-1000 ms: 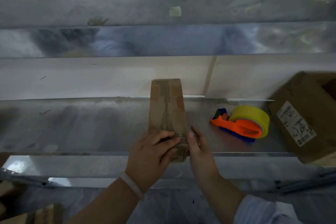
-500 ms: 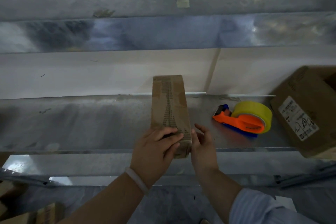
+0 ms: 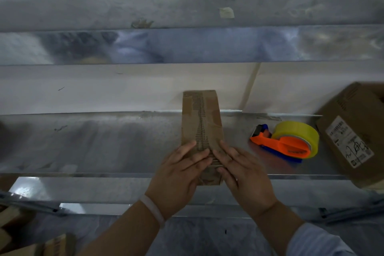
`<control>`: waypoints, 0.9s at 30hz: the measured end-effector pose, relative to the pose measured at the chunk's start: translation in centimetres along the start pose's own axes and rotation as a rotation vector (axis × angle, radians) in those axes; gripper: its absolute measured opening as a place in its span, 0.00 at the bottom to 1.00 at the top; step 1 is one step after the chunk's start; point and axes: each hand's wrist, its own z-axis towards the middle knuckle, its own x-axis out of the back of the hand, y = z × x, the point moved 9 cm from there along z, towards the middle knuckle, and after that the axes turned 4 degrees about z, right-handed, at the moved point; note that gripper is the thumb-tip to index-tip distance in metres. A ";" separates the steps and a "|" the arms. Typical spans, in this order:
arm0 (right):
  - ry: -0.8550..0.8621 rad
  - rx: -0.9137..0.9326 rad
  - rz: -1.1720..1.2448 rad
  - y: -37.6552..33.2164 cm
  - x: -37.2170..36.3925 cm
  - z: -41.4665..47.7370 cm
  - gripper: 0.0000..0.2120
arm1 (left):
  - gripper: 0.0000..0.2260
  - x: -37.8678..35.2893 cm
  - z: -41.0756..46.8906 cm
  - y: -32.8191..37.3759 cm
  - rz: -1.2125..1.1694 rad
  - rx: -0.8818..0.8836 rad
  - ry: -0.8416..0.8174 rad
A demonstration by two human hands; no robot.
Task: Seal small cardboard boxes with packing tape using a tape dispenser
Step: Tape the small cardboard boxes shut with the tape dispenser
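A narrow brown cardboard box [image 3: 201, 118] lies lengthwise on the metal shelf [image 3: 104, 143], its top flaps meeting along a middle seam. My left hand [image 3: 179, 174] lies flat on the near left flap with fingers straight. My right hand [image 3: 243, 172] presses the near right flap the same way. The fingertips of both hands meet at the seam. An orange and blue tape dispenser [image 3: 284, 144] with a yellow tape roll sits on the shelf to the right of the box, untouched.
A larger cardboard box with a white label [image 3: 353, 137] stands at the right end of the shelf. Behind the shelf rises a white and metal wall. More cardboard pieces [image 3: 31, 243] lie on the floor at lower left.
My right hand moved from the box's right side onto its top, fingers now flat on the right flap. My left hand stays on the left flap.
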 end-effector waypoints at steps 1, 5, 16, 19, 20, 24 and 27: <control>-0.001 -0.005 -0.005 0.0 -0.1 -0.1 0.19 | 0.18 0.0 0.0 0.0 -0.018 0.000 -0.006; -0.015 -0.038 0.023 -0.3 0.0 0.0 0.20 | 0.16 0.2 0.1 -0.7 -0.224 0.075 -0.018; -0.056 -0.039 0.271 -0.1 -0.4 -0.5 0.20 | 0.15 -0.3 -0.9 -1.5 -0.200 0.011 -0.034; -0.049 -0.036 0.247 -0.3 -0.2 -0.5 0.21 | 0.15 0.1 -1.1 -2.2 -0.312 0.121 0.046; -0.050 -0.055 0.250 -0.2 -0.3 -0.4 0.21 | 0.15 0.4 -1.2 -3.0 -0.366 0.209 0.093; -0.034 -0.117 0.326 0.7 -0.4 -0.4 0.21 | 0.16 1.4 -1.5 -4.7 -0.341 0.315 0.168; -0.016 -0.158 0.464 1.4 -0.6 -0.5 0.21 | 0.16 1.4 -1.4 -4.4 -0.300 0.269 0.142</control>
